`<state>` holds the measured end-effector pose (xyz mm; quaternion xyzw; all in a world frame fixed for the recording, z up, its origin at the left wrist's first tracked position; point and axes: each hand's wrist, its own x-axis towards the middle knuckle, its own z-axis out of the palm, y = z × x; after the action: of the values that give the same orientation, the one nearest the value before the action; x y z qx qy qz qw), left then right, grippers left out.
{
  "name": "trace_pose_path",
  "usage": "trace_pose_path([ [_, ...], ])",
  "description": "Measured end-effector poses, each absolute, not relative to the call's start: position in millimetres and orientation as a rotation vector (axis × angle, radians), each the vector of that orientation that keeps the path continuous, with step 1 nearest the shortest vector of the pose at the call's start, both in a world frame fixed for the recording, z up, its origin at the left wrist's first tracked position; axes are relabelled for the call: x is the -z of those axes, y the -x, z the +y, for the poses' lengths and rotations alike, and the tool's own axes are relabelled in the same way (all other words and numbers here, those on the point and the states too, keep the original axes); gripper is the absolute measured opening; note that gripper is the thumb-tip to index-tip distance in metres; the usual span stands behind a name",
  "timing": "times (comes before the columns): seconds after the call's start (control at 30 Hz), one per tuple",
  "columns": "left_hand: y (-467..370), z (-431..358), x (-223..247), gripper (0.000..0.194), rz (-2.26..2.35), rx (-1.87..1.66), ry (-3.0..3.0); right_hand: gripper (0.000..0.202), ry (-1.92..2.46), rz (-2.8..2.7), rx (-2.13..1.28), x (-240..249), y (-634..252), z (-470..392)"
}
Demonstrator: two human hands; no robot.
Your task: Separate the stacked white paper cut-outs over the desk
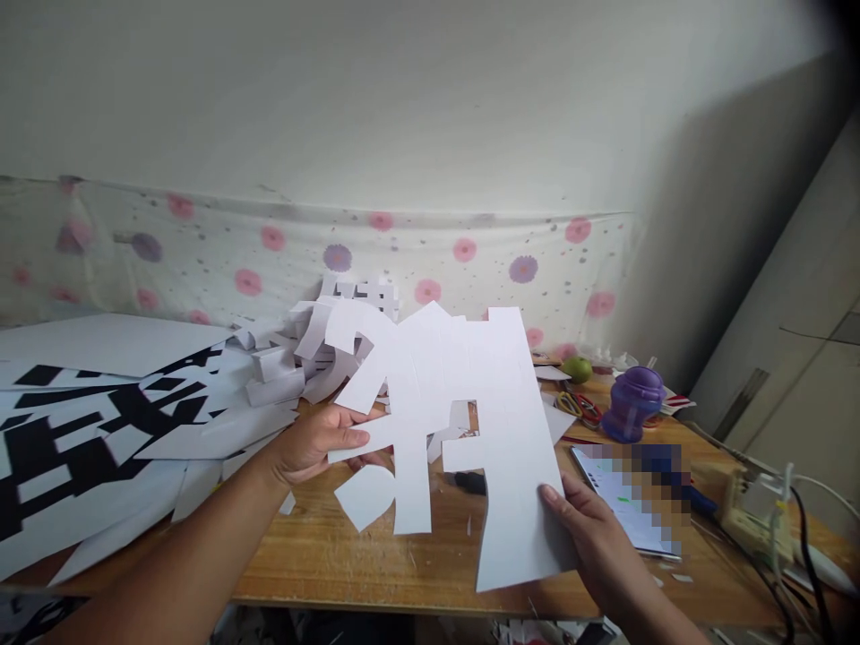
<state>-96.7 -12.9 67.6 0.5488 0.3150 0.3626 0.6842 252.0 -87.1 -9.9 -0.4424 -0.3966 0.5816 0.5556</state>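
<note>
I hold up a large white paper cut-out (470, 394) with angular strokes and open gaps, above a wooden table (376, 555). My left hand (315, 443) pinches its left strokes between thumb and fingers. My right hand (591, 528) grips the lower right edge of the wide right stroke. The cut-out tilts toward me and hides part of the table behind it.
A heap of white paper offcuts (302, 358) lies behind the cut-out. Black-and-white sheets (81, 430) cover the left side. A purple jar (632, 403), a green fruit (578, 368), rubber bands (581, 408) and a power strip with cables (759, 520) sit at the right. A flowered cloth (269, 260) lines the wall.
</note>
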Motion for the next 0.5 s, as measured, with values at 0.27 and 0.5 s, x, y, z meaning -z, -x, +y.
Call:
trace_pose_path([
  [0.27, 80.5, -0.3, -25.5, 0.040, 0.611, -1.395, -0.798, 0.039, 0.973, -0.735, -1.312, 16.7, -238.0, -76.4],
  [0.5, 18.3, -27.8, 21.7, 0.020, 0.638, -1.234, -0.719, 0.061, 0.964, -0.549, -1.280, 21.4, -233.4, -66.8],
])
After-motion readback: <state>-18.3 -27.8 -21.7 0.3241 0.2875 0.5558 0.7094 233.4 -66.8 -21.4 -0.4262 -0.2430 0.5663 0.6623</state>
